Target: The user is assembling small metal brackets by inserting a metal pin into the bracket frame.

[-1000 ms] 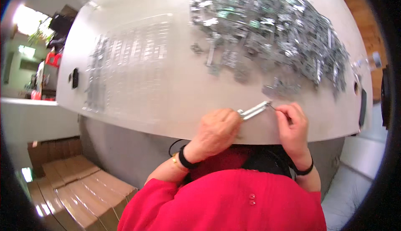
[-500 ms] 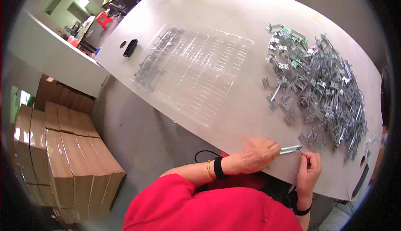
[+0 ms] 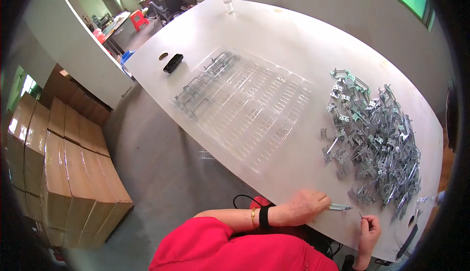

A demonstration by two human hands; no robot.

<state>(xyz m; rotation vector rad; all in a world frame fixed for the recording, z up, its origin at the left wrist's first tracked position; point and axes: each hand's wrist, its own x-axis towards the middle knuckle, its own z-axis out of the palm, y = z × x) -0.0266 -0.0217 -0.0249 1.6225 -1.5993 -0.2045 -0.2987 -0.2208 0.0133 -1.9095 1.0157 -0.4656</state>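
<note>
Near the table's front edge, my left hand (image 3: 304,207) is closed around one end of a narrow, flat silver metal strip (image 3: 339,206), which sticks out to the right from my fingers. To its right, my right hand (image 3: 370,229) is closed in a pinch. A small thin dark pin-like piece (image 3: 362,216) pokes up from those fingertips, a short gap away from the strip's free end. Just beyond both hands lies a large heap of silver metal brackets with rods (image 3: 379,138), tangled together.
A clear plastic tray (image 3: 259,109) with rows of slots lies left of the heap, its far-left slots holding several metal pieces (image 3: 196,92). Beyond it are a black object (image 3: 173,63) and a clear bottle (image 3: 227,1). Cardboard boxes (image 3: 73,187) are stacked on the floor at left.
My view has shifted, so the table sits lower in the picture. My right hand has drawn slightly away from the strip's end. My left hand still grips the strip.
</note>
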